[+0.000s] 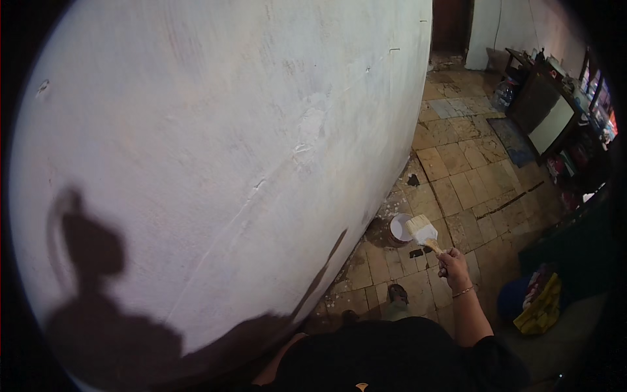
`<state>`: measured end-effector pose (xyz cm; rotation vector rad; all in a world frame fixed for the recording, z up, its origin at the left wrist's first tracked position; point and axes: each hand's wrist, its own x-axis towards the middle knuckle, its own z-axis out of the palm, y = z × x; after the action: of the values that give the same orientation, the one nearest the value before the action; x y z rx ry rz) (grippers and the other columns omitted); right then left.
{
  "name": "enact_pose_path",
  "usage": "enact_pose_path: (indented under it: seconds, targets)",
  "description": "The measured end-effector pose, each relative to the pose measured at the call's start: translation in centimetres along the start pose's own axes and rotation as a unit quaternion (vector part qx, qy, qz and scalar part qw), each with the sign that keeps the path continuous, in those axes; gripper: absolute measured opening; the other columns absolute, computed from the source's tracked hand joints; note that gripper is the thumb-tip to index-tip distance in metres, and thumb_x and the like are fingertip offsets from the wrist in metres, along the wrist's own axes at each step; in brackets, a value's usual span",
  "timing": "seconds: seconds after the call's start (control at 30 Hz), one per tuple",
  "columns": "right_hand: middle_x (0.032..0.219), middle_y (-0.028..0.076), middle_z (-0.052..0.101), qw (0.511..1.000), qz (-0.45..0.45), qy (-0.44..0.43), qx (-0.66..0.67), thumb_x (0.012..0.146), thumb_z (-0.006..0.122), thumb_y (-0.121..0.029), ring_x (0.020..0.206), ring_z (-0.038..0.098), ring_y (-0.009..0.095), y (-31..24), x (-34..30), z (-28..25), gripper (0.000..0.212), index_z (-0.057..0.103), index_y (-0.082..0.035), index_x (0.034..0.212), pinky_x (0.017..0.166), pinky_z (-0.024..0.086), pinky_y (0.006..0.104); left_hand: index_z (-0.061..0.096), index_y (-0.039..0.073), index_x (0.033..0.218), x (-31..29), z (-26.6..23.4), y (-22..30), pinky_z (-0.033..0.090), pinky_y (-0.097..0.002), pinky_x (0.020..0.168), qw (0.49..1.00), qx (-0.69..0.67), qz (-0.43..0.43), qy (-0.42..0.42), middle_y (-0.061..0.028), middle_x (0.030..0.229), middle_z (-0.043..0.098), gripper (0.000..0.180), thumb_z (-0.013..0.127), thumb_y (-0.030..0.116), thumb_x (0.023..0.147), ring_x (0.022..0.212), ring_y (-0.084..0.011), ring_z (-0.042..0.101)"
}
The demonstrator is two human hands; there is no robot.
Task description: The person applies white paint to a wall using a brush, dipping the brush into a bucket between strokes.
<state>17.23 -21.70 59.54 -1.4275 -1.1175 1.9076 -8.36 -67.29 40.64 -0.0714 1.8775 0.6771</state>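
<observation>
My right hand (452, 266) is closed round the wooden handle of a wide paintbrush (424, 232). White paint coats part of the brush, and its pale bristles point away from me toward the wall side. Just left of the bristles, a small bucket (391, 238) with white paint in it stands on the floor; from above, the brush head comes close to its rim, and I cannot tell if they touch. Along the left rises a large whitish wall (228, 130) with streaks, dents and a crack. Of my left arm (279, 362) only a bit shows by my body; that hand is out of sight.
Worn tiles cover the floor (457, 176), with white spatters by the wall. On the right stand a dark cabinet (539, 108), a floor mat (513, 140) and a yellow cloth or bag (541, 310). My shoe (398, 293) is near the bucket. A dark doorway (450, 26) lies far ahead.
</observation>
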Motion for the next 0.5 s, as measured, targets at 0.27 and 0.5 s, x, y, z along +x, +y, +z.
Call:
enact_pose_path:
  seconds: [0.27, 0.5]
  targets:
    - [0.055, 0.001, 0.046, 1.0, 0.013, 0.012, 0.013, 0.079, 0.064, -0.007, 0.038, 0.042, 0.009, 1.0, 1.5, -0.5, 0.019, 0.045, -0.007, 0.08, 0.035, 0.037, 0.0251, 0.068, 0.01, 0.097, 1.3, 0.3, 2.5, 0.049, -0.0334, 0.074, 0.999, 0.033, 0.01, -0.011, -0.0098, 0.089, 0.067, 0.036, 0.061, 0.041, 0.08, 0.084, -0.0209, 0.064]
    - [0.055, 0.001, 0.047, 1.0, -0.001, 0.008, 0.027, 0.079, 0.063, -0.005, 0.037, 0.041, 0.009, 1.2, 2.3, -0.2, 0.017, 0.046, -0.006, 0.081, 0.034, 0.037, 0.0247, 0.068, 0.01, 0.096, 2.5, 0.2, 4.6, 0.049, -0.0335, 0.075, 0.997, 0.063, 0.023, -0.022, -0.0101, 0.09, 0.067, 0.036, 0.061, 0.042, 0.08, 0.086, -0.0213, 0.064]
